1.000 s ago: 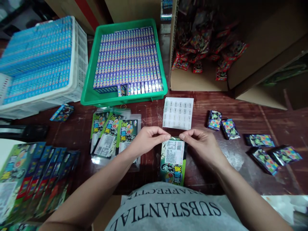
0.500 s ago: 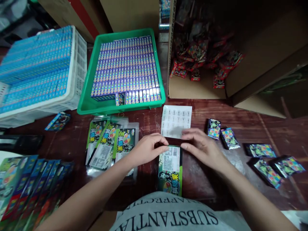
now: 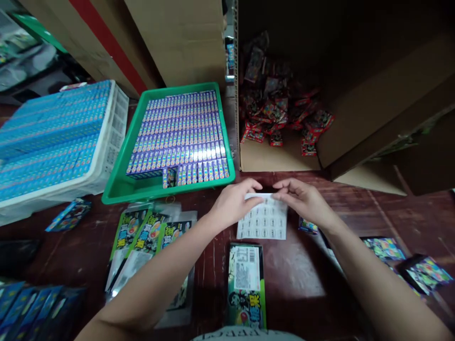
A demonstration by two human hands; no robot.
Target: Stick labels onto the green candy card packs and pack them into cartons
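A white sticker sheet (image 3: pixel 263 222) with rows of small round labels lies on the dark red table. My left hand (image 3: pixel 232 204) pinches its top left edge. My right hand (image 3: pixel 302 199) pinches the top edge from the right, fingers curled. Below the sheet a green packet (image 3: pixel 246 284) with a white barcode label lies flat, untouched.
A green tray (image 3: pixel 117 187) of purple boxes and a white crate (image 3: pixel 113 123) of blue boxes stand at the back left. An open cardboard box (image 3: pixel 277 158) holds red packets. Green packets (image 3: pixel 149 237) lie left; small colourful packs (image 3: pixel 384 248) lie right.
Both hands left the top of the green packet and moved up to the sticker sheet. The camera tilted up, so everything sits lower in view.
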